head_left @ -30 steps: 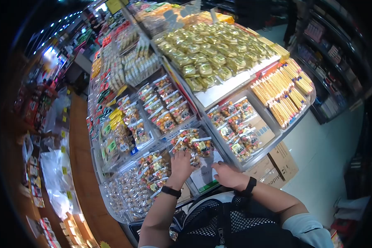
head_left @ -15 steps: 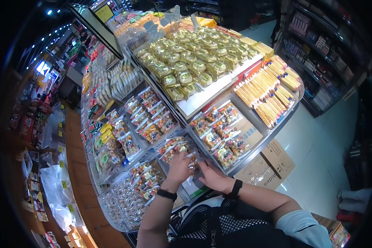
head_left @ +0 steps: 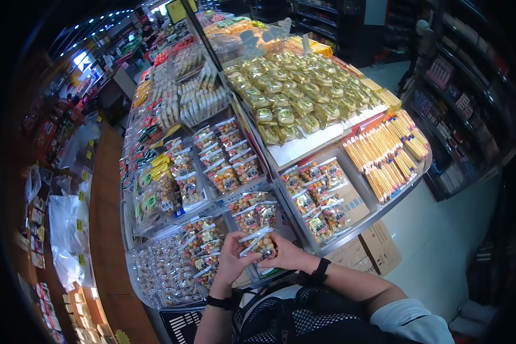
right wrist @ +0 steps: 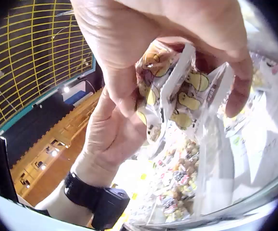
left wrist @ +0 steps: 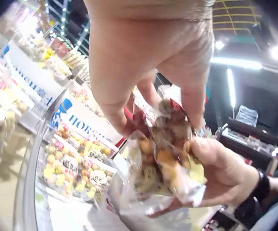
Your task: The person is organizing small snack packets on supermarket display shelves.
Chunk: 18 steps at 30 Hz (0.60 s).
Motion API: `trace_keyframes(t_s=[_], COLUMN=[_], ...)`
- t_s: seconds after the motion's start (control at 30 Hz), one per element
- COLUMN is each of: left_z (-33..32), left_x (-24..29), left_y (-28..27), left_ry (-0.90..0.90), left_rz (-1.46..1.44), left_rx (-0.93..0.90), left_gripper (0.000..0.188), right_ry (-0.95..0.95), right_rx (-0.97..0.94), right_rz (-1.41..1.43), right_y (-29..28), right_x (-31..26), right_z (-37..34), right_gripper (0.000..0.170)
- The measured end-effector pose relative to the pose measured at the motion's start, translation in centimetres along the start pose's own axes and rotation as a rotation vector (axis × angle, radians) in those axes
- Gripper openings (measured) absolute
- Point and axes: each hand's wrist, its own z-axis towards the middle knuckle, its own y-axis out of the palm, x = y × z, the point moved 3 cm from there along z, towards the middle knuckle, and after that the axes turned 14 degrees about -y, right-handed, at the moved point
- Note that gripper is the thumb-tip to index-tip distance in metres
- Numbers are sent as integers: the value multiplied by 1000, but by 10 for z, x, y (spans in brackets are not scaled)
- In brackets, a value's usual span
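Note:
Both hands hold a clear plastic snack bag [head_left: 262, 243] of small round pieces, raised in front of the body over the near edge of the display. My left hand [head_left: 230, 261] grips its left side, the thumb lying along the lower edge. On the other side my right hand [head_left: 288, 255] grips it, fingers bent round the plastic. In the left wrist view the bag [left wrist: 165, 163] shows brown and orange pieces. Its crimped white seals and yellow cartoon prints show in the right wrist view, where the bag [right wrist: 177, 96] sits between the right thumb and fingers.
Similar snack bags [head_left: 255, 212] lie in the bin just beyond the hands. Bins of more bags [head_left: 318, 198], wrapped stick snacks [head_left: 378, 157] and gold-wrapped pastries [head_left: 304, 97] spread outward. Cardboard boxes [head_left: 378, 246] stand at right on the floor. A wooden counter [head_left: 106, 229] runs along the left.
The hands, earlier reaching down into the bin among the bags, have drawn back toward the body with one snack bag held between them. The head view has shifted slightly.

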Motion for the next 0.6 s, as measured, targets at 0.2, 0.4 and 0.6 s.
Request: trace_keyframes(t_s=[0.2, 0.4, 0.6], left_z=[-24, -73, -191], left_x=[-30, -10, -15], left_y=[-8, -36, -108], left_ry=[-170, -213, -46], left_rz=[-392, -335, -405], left_rx=[79, 319, 676], left_gripper=[67, 55, 53], right_ry=[80, -15, 122], right_rx=[-65, -289, -349], right_rz=[127, 218, -236], right_y=[21, 62, 56], right_x=[-22, -24, 0], right_z=[20, 31, 30], right_gripper=[92, 93, 57])
